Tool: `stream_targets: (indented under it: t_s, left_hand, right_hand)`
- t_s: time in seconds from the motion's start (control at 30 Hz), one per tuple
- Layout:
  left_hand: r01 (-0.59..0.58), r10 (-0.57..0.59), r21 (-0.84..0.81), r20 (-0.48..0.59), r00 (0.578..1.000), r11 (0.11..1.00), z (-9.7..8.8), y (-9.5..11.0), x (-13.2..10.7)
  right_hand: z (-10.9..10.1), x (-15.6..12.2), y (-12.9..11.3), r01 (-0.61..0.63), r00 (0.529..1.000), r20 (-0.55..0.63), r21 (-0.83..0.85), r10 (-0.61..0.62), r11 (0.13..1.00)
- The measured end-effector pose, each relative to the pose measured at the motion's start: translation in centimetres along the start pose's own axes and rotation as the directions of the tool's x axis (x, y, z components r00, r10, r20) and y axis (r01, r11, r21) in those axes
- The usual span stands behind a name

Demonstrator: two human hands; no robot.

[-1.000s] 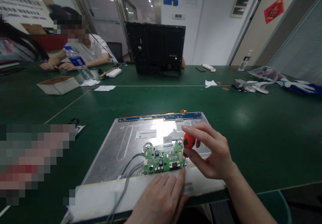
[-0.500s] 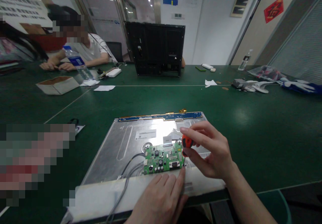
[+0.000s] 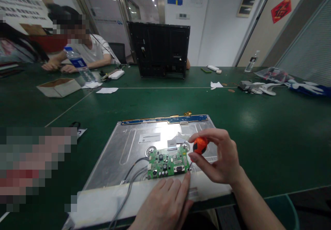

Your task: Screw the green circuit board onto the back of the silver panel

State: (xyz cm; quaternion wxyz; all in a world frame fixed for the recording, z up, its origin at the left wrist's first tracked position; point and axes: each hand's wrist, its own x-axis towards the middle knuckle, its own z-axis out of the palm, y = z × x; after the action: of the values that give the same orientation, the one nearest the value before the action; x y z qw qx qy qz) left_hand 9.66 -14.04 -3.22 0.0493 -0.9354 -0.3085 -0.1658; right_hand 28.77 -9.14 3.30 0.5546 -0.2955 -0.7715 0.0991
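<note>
While curled right fingers (image 3: 216, 134) pinch screwdriver (image 3: 200, 145), left fingers (image 3: 183, 188) — outstretched

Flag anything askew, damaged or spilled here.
The orange screwdriver in the right hand looks askew: its tip is at the near right corner of the green board, but it leans rightward rather than upright. No spill or damage stands out.

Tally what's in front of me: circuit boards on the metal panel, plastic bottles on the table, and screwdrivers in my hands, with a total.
Circuit boards: 2 (green board, blue strip)
Plastic bottles: 2 (blue-capped bottle, far-right bottle)
Screwdrivers: 1 (orange-and-black screwdriver, right hand)
Total: 5
</note>
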Motion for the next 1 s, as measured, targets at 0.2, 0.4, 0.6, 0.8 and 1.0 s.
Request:
stream_targets:
  t_s: [0.2,0.4,0.6,0.8,1.0]
  left_hand:
    - [-0.001,0.001,-0.009,-0.009,1.0,1.0,-0.1,0.07,-0.02]
    - [-0.004,0.004,-0.01,0.023,1.0,1.0,-0.11,-0.01,-0.02]
    - [0.005,-0.005,-0.016,-0.011,1.0,1.0,-0.2,0.09,0.09]
    - [-0.009,0.009,-0.003,-0.01,1.0,1.0,-0.05,-0.06,0.0]
    - [-0.012,0.012,0.009,0.001,1.0,1.0,-0.11,0.0,0.02]
  right_hand:
    - [-0.23,0.3,0.09,0.016,1.0,0.02,0.016,-0.017,1.0]
    - [-0.43,0.69,-0.06,0.044,0.998,0.041,-0.001,-0.044,0.999]
    - [-0.53,0.67,-0.25,0.036,0.999,0.036,0.017,-0.036,0.999]
    - [-0.57,0.79,-0.11,0.056,0.998,0.042,-0.043,-0.054,0.998]
    - [-0.55,0.77,-0.16,0.052,0.997,0.05,-0.024,-0.05,0.998]
